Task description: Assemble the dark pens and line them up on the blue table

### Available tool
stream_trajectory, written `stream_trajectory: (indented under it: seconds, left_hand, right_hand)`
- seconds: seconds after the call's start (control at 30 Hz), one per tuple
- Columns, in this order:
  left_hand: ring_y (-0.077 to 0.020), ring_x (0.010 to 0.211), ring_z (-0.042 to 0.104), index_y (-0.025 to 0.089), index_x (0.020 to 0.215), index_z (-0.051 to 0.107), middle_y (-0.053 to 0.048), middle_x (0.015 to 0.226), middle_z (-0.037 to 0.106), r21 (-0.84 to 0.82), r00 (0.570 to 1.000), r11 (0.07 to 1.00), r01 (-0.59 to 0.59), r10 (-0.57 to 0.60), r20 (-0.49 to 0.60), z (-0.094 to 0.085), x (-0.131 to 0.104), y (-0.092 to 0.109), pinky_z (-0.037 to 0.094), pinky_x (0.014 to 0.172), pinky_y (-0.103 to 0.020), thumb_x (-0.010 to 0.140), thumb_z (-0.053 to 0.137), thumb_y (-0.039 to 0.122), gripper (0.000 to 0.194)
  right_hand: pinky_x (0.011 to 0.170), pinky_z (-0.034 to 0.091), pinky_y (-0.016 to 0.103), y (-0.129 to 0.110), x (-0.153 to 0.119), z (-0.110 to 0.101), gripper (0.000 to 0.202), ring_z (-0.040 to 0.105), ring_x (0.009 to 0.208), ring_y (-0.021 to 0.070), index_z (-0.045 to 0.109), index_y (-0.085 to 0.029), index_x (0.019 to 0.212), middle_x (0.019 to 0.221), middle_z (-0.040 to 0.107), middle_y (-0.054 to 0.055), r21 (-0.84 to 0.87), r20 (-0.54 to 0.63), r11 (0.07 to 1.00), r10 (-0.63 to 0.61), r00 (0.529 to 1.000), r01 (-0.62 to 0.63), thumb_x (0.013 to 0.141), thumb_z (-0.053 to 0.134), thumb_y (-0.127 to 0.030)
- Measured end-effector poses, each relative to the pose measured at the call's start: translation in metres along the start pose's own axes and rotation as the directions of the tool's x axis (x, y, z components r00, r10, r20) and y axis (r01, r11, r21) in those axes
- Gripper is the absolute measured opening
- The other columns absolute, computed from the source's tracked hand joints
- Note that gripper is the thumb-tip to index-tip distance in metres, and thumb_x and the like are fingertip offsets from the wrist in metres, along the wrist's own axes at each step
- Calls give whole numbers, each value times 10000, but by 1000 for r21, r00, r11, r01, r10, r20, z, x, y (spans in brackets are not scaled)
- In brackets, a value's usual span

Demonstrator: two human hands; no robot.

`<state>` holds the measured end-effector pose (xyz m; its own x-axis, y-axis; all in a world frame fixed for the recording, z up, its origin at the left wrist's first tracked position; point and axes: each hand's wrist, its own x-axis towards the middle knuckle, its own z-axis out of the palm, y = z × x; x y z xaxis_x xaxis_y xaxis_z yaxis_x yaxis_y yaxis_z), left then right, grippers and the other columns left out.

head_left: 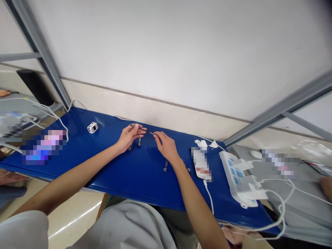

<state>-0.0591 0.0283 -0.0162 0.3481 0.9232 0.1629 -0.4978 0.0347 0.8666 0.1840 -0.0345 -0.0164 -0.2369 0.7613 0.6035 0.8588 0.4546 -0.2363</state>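
Grey shirt nearest. My left fingers and right fingers pinch one thin dark rod above the blue desk.

Possibly a shared workroom or dormitory: blue desk between grey metal frames, grey desks alongside.

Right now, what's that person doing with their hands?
Someone sitting at a blue table is holding a thin dark stick in both hands. The left hand has one end and the right hand pinches the other. A few small dark bits lie near the hands. A white cube sits off to the left, and a power strip to the right.
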Motion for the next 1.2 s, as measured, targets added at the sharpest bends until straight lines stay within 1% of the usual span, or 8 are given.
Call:
stream_trajectory:
  seconds: [0.23,0.4,0.63,0.73,0.83,0.9,1.0,1.2]
  left_hand:
    - [-236,1129,839,155,1200,758,-191,1330,828,20,999,1000,8,-9,50,4,-5,-3,661,986,-342,1000,818,619,509]
    - [-235,1128,841,160,1198,767,-187,1334,829,37,998,999,6,-9,65,8,-7,0,654,1018,-353,1006,812,613,494]
    - [-294,1174,833,170,1215,799,-189,1325,831,198,993,980,-10,-13,117,9,-10,-3,669,1003,-408,958,852,636,535]
    - [-296,1160,827,188,1226,822,-162,1293,843,258,989,966,-27,-11,146,10,-13,-6,672,999,-420,939,870,628,528]
    - [-266,1028,822,208,1187,860,-124,1168,867,346,992,937,-50,5,129,9,-15,-7,670,920,-392,911,901,606,486]
    - [-233,904,792,216,1160,880,-102,1066,868,402,994,914,-56,15,106,8,-15,-7,647,832,-360,890,925,585,459]
    - [-199,797,736,222,1137,893,-83,968,850,438,995,897,-59,19,96,5,-14,-8,592,735,-325,869,945,571,443]
    - [-173,743,675,228,1098,898,-71,920,828,438,995,896,-67,25,100,5,-15,-7,527,666,-299,838,974,545,417]
  right_hand:
    - [861,589,349,-5,1,-1,348,802,1044,266,738,-240,1336,1207,809,119,-41,38,999,-9,999,11,1224,454,-408]
    - [859,586,359,-6,1,-2,358,795,1060,276,730,-246,1337,1226,804,128,-26,60,1000,4,998,-2,1228,436,-417]
    - [880,593,370,-7,0,0,331,796,1087,279,703,-253,1346,1272,803,130,33,80,999,-8,997,5,1223,447,-423]
    - [844,588,363,-11,-1,1,288,809,1065,281,649,-252,1326,1251,817,124,113,94,992,38,995,-48,1212,482,-457]
    - [740,545,337,-14,-3,2,291,804,923,275,592,-245,1251,1127,822,108,150,117,982,97,988,-114,1189,522,-520]
    - [708,511,325,-15,-3,4,296,781,852,263,568,-244,1202,1078,807,99,153,127,982,87,988,-107,1170,549,-538]
    - [719,497,324,-15,-4,6,239,769,858,261,541,-249,1173,1063,789,98,163,130,983,66,989,-87,1165,537,-488]
    - [734,494,329,-15,-4,4,162,756,869,266,528,-256,1141,1051,778,101,179,150,981,53,987,-80,1167,493,-412]
